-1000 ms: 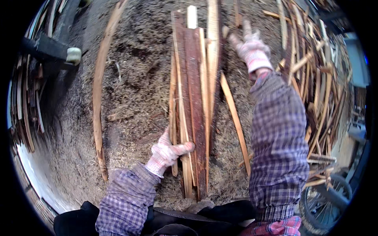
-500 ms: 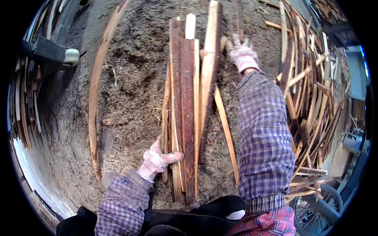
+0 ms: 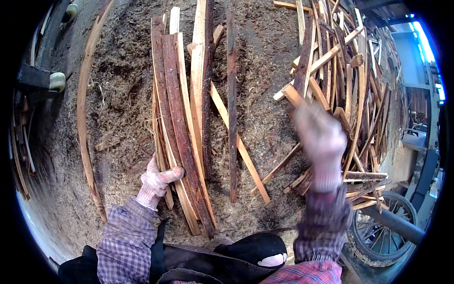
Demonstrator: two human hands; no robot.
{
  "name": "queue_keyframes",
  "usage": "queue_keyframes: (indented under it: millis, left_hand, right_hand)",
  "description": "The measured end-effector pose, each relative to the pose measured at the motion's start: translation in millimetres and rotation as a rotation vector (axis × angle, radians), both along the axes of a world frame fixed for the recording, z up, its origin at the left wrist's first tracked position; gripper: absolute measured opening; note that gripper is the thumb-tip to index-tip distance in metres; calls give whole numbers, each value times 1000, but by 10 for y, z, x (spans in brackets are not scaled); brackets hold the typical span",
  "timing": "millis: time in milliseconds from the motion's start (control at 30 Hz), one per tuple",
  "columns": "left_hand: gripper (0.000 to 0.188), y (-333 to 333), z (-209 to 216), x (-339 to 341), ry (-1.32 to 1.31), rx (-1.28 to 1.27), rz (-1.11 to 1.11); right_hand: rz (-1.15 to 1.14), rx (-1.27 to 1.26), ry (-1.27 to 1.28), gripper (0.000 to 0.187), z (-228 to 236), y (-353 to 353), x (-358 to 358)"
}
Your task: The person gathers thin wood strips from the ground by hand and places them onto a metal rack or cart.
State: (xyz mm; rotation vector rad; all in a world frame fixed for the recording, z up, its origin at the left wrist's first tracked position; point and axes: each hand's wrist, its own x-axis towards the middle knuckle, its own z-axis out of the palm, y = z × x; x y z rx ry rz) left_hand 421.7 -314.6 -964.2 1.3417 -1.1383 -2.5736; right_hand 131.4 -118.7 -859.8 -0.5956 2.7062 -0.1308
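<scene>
A bundle of long reddish and pale wood slats [image 3: 177, 109] lies lengthwise on the sawdust ground [image 3: 120, 90]. My left hand [image 3: 156, 182], in a pale knit glove, grips the bundle's left edge near its close end. My right hand [image 3: 321, 135], gloved too, is blurred by motion and hangs over the edge of a big pile of offcut slats [image 3: 352, 71] on the right. A pale slat end [image 3: 291, 92] pokes out just above that hand; whether the hand holds it I cannot tell. A dark single slat [image 3: 231, 118] lies just right of the bundle, across a pale diagonal one [image 3: 241, 146].
A long curved bark strip [image 3: 82, 118] lies to the left on the sawdust. A spoked wheel [image 3: 378, 232] and a dark bar stand at the lower right. More strips are stacked along the far left edge [image 3: 21, 142]. My dark shoe [image 3: 255, 251] is at the bottom.
My right hand has left the far end of the bundle and swung back to the right, over the pile's edge. My left hand keeps its grip on the bundle.
</scene>
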Motion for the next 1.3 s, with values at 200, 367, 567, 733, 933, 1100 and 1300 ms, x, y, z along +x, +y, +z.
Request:
queue_keyframes:
  millis: [200,367,567,733,933,1100,1300]
  left_hand:
    - [80,22,-2,-59,-16,51,-6]
    - [79,-36,66,-30,-11,81,15]
    - [81,-47,159,-103,-145,89,-21]
    - [84,-7,46,-18,-62,-3,15]
    - [78,-10,-111,50,-44,108,58]
    - [78,27,12,-79,6,56,26]
    - [75,15,-86,-67,-21,34,46]
  right_hand:
    - [-731,303,378,117,-569,-659,-1206]
    - [-617,257,371,98,-696,-899,-1209]
    - [-652,238,208,77,-706,-635,-1520]
    - [-534,238,22,78,-454,-694,-626]
    - [-613,257,7,87,-703,-708,-658]
    - [-612,91,-29,74,-462,-569,-632]
    - [-587,46,-143,77,-16,-380,-86]
